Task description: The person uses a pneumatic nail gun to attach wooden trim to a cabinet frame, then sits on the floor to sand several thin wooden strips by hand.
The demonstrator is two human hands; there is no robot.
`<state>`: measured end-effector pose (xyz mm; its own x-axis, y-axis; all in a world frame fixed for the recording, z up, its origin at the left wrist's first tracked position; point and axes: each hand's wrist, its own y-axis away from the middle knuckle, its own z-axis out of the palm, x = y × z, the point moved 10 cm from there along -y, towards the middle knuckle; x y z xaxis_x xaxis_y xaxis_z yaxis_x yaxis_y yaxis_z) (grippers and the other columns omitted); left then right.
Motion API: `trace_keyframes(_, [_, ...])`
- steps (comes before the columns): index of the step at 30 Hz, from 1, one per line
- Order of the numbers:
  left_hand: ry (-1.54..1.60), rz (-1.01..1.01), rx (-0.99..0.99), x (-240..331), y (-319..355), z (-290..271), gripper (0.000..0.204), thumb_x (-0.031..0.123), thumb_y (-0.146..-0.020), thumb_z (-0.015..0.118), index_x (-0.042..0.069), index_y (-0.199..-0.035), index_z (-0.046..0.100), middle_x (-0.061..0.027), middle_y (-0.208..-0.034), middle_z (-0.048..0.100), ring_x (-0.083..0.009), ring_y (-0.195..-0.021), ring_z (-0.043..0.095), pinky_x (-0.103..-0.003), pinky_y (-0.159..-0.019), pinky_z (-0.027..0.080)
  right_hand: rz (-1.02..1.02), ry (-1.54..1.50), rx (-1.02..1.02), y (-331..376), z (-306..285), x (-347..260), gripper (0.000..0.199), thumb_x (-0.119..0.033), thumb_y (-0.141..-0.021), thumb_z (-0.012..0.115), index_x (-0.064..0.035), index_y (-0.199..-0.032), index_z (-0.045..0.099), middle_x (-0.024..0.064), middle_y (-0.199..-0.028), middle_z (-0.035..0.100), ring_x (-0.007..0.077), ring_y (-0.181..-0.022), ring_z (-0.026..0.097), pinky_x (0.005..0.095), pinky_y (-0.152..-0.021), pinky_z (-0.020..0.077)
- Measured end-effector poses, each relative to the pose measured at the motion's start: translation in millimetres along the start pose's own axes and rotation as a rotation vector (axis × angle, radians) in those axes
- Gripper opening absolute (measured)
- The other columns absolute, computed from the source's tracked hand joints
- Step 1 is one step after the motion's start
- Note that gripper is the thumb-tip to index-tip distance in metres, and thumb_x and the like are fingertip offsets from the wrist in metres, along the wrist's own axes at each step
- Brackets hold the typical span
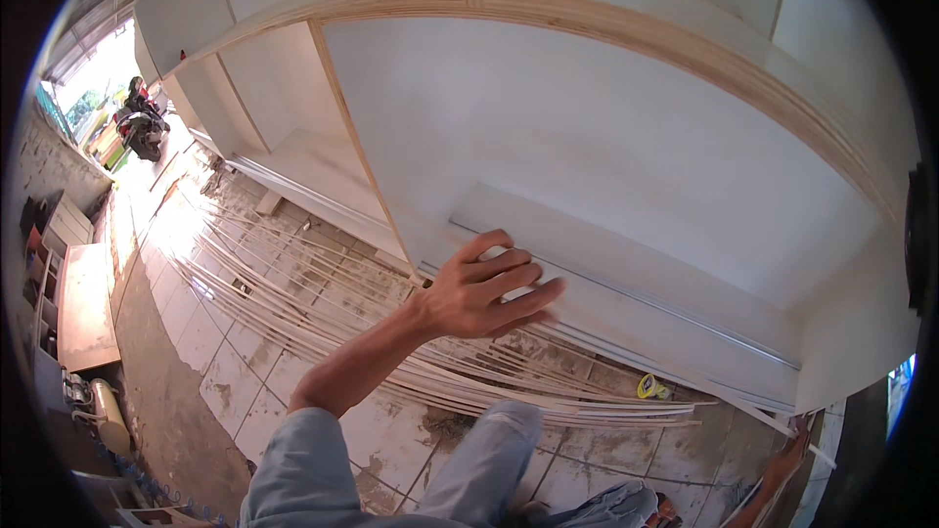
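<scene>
My left hand (486,290) hovers in front of the white cabinet's (626,313) lower ledge. Its fingers are bent and apart, a little blurred at the tips, and nothing shows in them. At the lower right, by the cabinet's corner, my right hand (794,446) is closed around a thin pale edging strip (758,415). That strip runs along the base of the cabinet, and one end sticks out past the hand. The right fingers are small and partly hidden. Bare plywood edges (685,44) frame the cabinet's open compartments.
Many long thin strips (323,323) lie across the tiled floor (377,435) beneath my left arm. A yellow tape roll (649,388) rests beside them. A wooden panel (86,308) and an air compressor (110,416) stand on the left. A motorcycle (143,122) is parked at the far opening.
</scene>
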<state>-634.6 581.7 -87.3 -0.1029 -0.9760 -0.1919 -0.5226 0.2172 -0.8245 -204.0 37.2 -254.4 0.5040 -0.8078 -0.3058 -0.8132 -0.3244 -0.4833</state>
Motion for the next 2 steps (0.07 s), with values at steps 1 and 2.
trace_keyframes(1, [-0.043,0.006,0.054,-6.6,-7.9,-0.2,0.049,0.051,-0.081,0.075,0.019,-0.118,0.071,-0.0017,-0.089,0.066,-0.0153,-0.091,0.064,-0.042,-0.096,0.042,0.017,-0.014,-0.007,-5.3,-3.1,10.3,0.042,0.004,-0.091,0.050,-0.0001,-0.133,0.053,0.0207,-0.133,0.056,0.0368,-0.131,0.046,0.0469,-0.111,0.0340])
trace_keyframes(2, [-0.083,0.013,0.105,-14.1,-16.3,0.2,0.048,0.051,-0.083,0.074,0.020,-0.119,0.071,-0.0019,-0.088,0.066,-0.0154,-0.094,0.064,-0.042,-0.096,0.042,0.040,-0.027,-0.015,-8.4,-5.9,18.2,0.044,0.005,-0.089,0.052,-0.0003,-0.133,0.053,0.0205,-0.134,0.055,0.0361,-0.132,0.045,0.0465,-0.112,0.0327])
